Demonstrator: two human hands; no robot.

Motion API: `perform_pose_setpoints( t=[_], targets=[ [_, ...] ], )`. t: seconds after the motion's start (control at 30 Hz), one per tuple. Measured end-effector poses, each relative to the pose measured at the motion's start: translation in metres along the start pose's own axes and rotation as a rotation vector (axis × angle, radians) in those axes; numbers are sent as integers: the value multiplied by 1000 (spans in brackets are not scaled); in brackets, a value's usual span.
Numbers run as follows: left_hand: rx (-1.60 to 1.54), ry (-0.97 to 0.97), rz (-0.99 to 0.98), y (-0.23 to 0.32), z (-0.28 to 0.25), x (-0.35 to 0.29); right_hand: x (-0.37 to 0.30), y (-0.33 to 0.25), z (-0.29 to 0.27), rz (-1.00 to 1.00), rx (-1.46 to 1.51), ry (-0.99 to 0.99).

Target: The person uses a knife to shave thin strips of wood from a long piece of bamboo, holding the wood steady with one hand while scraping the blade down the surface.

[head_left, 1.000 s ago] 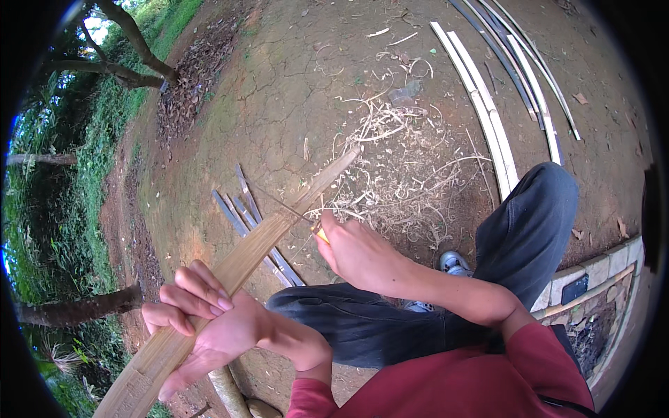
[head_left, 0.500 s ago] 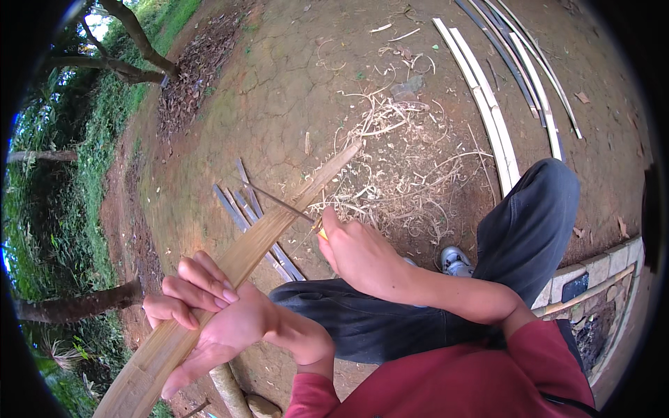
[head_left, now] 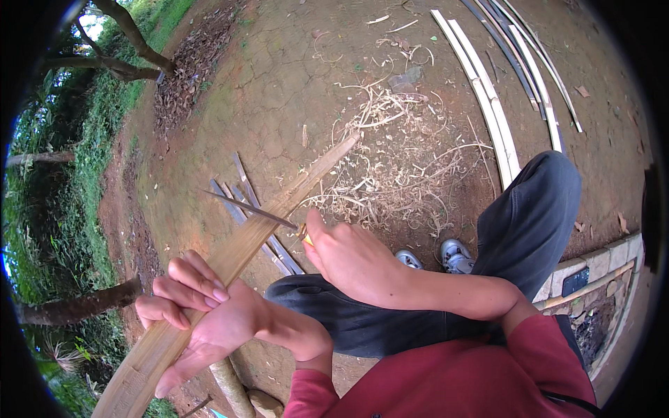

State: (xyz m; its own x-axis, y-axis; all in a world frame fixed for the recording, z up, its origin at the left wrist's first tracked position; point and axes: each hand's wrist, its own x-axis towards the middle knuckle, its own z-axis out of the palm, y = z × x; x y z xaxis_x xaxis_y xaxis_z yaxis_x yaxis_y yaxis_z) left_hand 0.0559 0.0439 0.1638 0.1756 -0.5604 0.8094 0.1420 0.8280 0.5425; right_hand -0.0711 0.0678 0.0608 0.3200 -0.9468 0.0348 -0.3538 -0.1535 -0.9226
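Observation:
A long, flat bamboo strip [head_left: 240,249] slants from the lower left up to the middle, tapering toward its far end. My left hand [head_left: 209,310] is closed round its near part, fingers curled over the top edge and thumb below. My right hand [head_left: 355,261] grips a knife [head_left: 254,209] by its handle, of which only a bit of yellow shows near the fingers. The thin, dark blade lies crosswise over the strip, beyond my left hand, its tip reaching out past the left edge. Whether the edge bites into the bamboo, I cannot tell.
Curled shavings [head_left: 390,174] cover the dirt beyond my shoes [head_left: 456,256]. Several dark strips [head_left: 240,202] lie under the bamboo; long pale strips [head_left: 481,90] lie at the far right. Beside my right knee runs a low block edging [head_left: 599,265]. Trees and bushes [head_left: 104,139] stand at left.
My right hand and the knife have slid along the strip toward my left hand, down and to the left. The left hand has shifted slightly left with the strip.

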Motion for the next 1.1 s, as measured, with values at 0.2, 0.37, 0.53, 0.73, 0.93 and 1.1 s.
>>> perform_pose_setpoints(
  t=[0.2, 0.37, 0.53, 0.73, 0.93, 1.1],
  targets=[
    [19, -16, 1, 0, 5, -5, 17, 67, 12, 96, -11, 35],
    [63, 23, 24, -3, 8, 5, 7, 25, -17, 123, 168, 16],
    [192, 153, 4, -4, 10, 9, -5, 26, -29, -65, 122, 222],
    [268, 199, -13, -9, 29, 10, -8, -9, -34, -70, 92, 130],
    [41, -52, -18, -10, 21, 16, 15, 54, 0, 110, -52, 87],
    [34, -100, -6, -9, 27, 11, -2, 8, -31, 42, 70, 74]
  ],
)
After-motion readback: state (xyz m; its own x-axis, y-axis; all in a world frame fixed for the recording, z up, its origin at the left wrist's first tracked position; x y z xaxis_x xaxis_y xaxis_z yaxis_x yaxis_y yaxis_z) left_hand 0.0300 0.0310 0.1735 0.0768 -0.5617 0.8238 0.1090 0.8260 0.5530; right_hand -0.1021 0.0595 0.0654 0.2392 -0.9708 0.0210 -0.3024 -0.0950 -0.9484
